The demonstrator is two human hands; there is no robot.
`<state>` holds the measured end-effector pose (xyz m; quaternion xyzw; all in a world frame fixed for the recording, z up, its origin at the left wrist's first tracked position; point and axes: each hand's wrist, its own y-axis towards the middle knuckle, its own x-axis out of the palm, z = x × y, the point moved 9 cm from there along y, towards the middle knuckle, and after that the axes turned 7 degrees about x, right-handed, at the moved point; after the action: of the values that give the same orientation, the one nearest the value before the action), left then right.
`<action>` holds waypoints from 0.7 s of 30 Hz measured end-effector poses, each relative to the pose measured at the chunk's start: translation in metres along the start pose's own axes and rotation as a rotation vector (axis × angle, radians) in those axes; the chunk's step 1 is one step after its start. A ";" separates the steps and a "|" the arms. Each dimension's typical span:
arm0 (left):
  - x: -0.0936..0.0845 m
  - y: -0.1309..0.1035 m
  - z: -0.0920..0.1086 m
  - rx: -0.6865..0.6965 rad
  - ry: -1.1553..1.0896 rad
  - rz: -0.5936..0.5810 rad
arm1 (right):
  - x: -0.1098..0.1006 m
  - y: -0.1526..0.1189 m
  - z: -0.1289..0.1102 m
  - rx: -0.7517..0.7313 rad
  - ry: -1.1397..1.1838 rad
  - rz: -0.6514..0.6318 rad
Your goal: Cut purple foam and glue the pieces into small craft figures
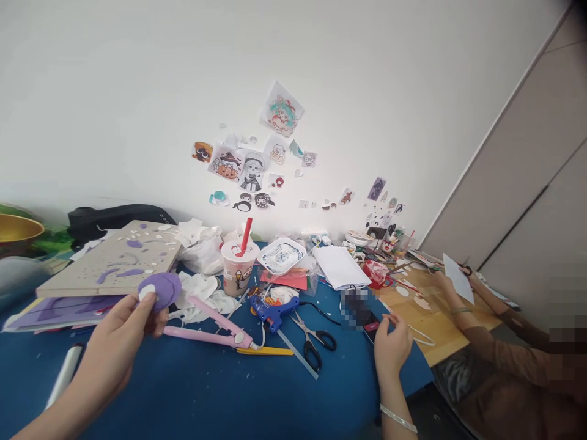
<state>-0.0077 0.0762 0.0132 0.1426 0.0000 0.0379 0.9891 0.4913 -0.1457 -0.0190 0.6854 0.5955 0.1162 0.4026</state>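
Between thumb and fingers, my left hand [126,333] grips a round purple felt-like piece [166,289] with a small white patch under the thumb. It is held up in front of a grey board [107,260], on which purple and white scraps lie. A pink hair straightener [215,324] lies spread just right of that hand. My right hand [393,342] is over the right end of the blue table, beside a dark phone [370,329]. Its fingers are curled in; whatever they may hold is hidden. Black-handled scissors [314,336] and a blue glue gun [275,310] lie between my hands.
A cup with a red straw [239,269] stands behind the straightener, near a white tray [281,255] and white paper [342,267]. A white marker [64,376] lies at left. At right, a co-worker's hands [443,286] hold paper and scissors over a wooden table [440,308].
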 end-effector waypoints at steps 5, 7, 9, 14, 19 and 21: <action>-0.005 0.004 -0.005 -0.007 -0.035 0.033 | 0.000 0.001 0.001 -0.008 -0.031 0.017; -0.005 0.004 -0.005 -0.030 -0.059 0.038 | -0.002 0.000 -0.001 -0.018 -0.044 0.025; -0.004 0.002 -0.004 -0.040 -0.064 0.038 | -0.002 -0.001 -0.004 -0.036 -0.062 0.022; 0.000 0.001 0.007 0.016 -0.025 0.000 | -0.004 -0.003 -0.011 -0.072 -0.099 0.024; 0.002 0.003 0.007 0.085 0.041 -0.049 | -0.006 -0.007 -0.017 -0.095 -0.127 0.021; 0.001 0.003 0.005 0.085 0.054 -0.047 | -0.007 -0.010 -0.022 -0.122 -0.152 0.020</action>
<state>-0.0070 0.0781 0.0190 0.1833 0.0315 0.0182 0.9824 0.4688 -0.1432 -0.0096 0.6724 0.5480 0.1042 0.4865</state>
